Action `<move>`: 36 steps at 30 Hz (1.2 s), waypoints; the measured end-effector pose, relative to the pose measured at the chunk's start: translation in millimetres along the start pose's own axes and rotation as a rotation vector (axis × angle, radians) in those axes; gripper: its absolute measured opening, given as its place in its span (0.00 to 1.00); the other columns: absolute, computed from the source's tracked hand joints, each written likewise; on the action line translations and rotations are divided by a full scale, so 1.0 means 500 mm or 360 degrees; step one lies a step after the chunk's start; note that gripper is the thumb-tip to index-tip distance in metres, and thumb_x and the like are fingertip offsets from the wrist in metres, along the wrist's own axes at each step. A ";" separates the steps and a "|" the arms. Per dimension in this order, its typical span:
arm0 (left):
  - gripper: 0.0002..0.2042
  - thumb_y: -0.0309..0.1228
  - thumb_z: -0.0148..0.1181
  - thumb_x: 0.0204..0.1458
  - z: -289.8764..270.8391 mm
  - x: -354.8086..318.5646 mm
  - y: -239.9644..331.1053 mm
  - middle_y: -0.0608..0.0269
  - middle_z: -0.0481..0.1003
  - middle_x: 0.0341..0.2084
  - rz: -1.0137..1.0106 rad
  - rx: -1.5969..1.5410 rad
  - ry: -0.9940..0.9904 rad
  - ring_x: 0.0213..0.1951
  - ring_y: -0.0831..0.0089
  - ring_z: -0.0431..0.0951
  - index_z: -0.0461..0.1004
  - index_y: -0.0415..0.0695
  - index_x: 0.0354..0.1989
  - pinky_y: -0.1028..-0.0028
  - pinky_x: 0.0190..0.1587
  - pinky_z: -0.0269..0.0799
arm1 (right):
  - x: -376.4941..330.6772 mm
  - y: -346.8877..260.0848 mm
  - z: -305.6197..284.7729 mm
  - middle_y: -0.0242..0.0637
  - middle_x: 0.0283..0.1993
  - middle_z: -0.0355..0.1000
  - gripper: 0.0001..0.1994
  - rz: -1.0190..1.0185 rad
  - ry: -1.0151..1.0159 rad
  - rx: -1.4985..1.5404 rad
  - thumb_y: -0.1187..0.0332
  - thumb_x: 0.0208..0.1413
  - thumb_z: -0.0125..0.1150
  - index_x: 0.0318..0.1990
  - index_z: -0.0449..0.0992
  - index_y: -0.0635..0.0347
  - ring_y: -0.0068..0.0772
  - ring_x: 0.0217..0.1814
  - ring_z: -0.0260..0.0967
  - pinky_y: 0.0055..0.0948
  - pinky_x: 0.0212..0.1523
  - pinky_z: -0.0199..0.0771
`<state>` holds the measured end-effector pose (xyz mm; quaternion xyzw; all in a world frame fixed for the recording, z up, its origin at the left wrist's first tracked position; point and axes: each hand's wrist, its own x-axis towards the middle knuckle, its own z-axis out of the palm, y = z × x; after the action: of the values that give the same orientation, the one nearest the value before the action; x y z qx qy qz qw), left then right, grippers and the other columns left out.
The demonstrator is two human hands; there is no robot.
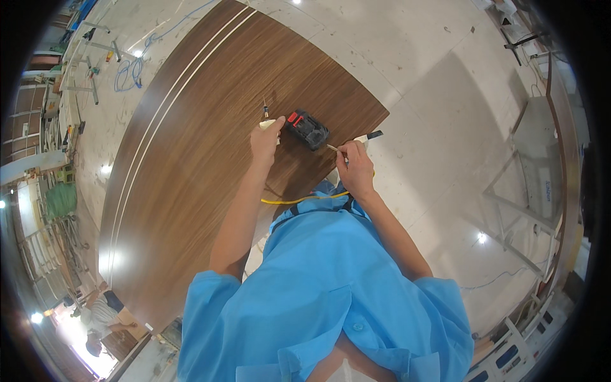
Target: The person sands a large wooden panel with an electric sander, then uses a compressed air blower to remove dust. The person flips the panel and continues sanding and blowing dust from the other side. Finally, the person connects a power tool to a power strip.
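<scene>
In front of me is a large wooden panel (210, 146) with dark brown grain and two pale lines along its left side. My left hand (263, 145) is closed on a small pale yellowish thing (268, 124) above the panel; a narrow dark piece with a thin tip (265, 109) sticks out beyond it. Right beside those fingers is a black, red-marked block (308, 130) that looks like a power-tool battery. By the panel's near right edge my right hand (356, 167) pinches a slim pale stick (333, 148). A black-ended piece (375, 134) shows just past its knuckles.
A yellow cord (305, 199) runs across at my waist. Blue hose (130, 73) lies coiled on the floor at far left. Metal frames (519, 200) stand to the right. Another person (102, 315) is at lower left, near the panel's end. Racks of materials line the left side.
</scene>
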<state>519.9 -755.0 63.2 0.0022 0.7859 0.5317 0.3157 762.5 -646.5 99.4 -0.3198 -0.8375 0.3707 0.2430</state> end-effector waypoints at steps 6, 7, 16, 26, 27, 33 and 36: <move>0.20 0.48 0.76 0.48 0.026 0.016 -0.014 0.66 0.79 0.23 0.0048 0.0047 0.0012 0.24 0.76 0.77 0.83 0.42 0.30 0.70 0.28 0.69 | 0.000 0.003 0.012 0.42 0.40 0.72 0.06 -0.0093 0.0089 -0.0014 0.75 0.55 0.66 0.38 0.75 0.60 0.50 0.43 0.73 0.45 0.42 0.74; 0.20 0.49 0.76 0.48 0.028 0.017 -0.014 0.66 0.79 0.23 0.0041 0.0090 0.0009 0.24 0.75 0.77 0.83 0.42 0.31 0.69 0.29 0.69 | 0.001 0.004 0.013 0.42 0.39 0.72 0.06 -0.0093 0.0086 -0.0012 0.75 0.55 0.66 0.38 0.75 0.60 0.51 0.43 0.72 0.45 0.42 0.74; 0.23 0.52 0.76 0.47 0.030 0.017 -0.014 0.63 0.81 0.24 0.0001 0.0239 0.0049 0.26 0.72 0.79 0.84 0.41 0.34 0.67 0.32 0.72 | -0.002 -0.001 0.018 0.44 0.37 0.71 0.06 -0.0151 0.0114 -0.0015 0.76 0.53 0.66 0.37 0.75 0.60 0.51 0.41 0.72 0.46 0.41 0.73; 0.25 0.52 0.75 0.47 0.033 0.029 -0.024 0.60 0.82 0.27 0.0021 0.0264 0.0057 0.27 0.71 0.80 0.83 0.39 0.38 0.66 0.35 0.73 | -0.009 0.010 0.030 0.45 0.35 0.71 0.05 -0.0275 -0.0021 -0.0041 0.77 0.54 0.65 0.37 0.75 0.62 0.51 0.36 0.72 0.45 0.36 0.74; 0.25 0.52 0.75 0.47 0.034 0.026 -0.022 0.61 0.82 0.27 0.0008 0.0293 0.0071 0.27 0.71 0.80 0.83 0.40 0.38 0.66 0.35 0.73 | -0.011 0.009 0.030 0.44 0.35 0.71 0.05 -0.0265 -0.0040 -0.0026 0.77 0.54 0.65 0.37 0.75 0.62 0.51 0.36 0.72 0.45 0.35 0.74; 0.24 0.53 0.74 0.48 0.036 0.009 -0.008 0.63 0.81 0.23 -0.0049 0.0319 0.0082 0.25 0.71 0.79 0.82 0.41 0.37 0.66 0.35 0.72 | -0.009 -0.003 0.043 0.45 0.34 0.69 0.04 -0.0273 -0.0078 -0.0045 0.75 0.56 0.64 0.36 0.74 0.60 0.51 0.37 0.72 0.47 0.37 0.74; 0.24 0.52 0.74 0.48 0.039 0.009 -0.009 0.63 0.80 0.22 -0.0047 0.0352 0.0092 0.24 0.71 0.79 0.81 0.41 0.37 0.66 0.34 0.72 | 0.001 -0.005 0.054 0.45 0.34 0.69 0.04 -0.0283 -0.0131 -0.0054 0.75 0.56 0.63 0.36 0.74 0.61 0.51 0.38 0.72 0.47 0.38 0.74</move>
<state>527.5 -738.9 52.7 0.0101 0.8484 0.4369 0.2986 743.6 -660.0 85.2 -0.2328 -0.8780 0.3462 0.2348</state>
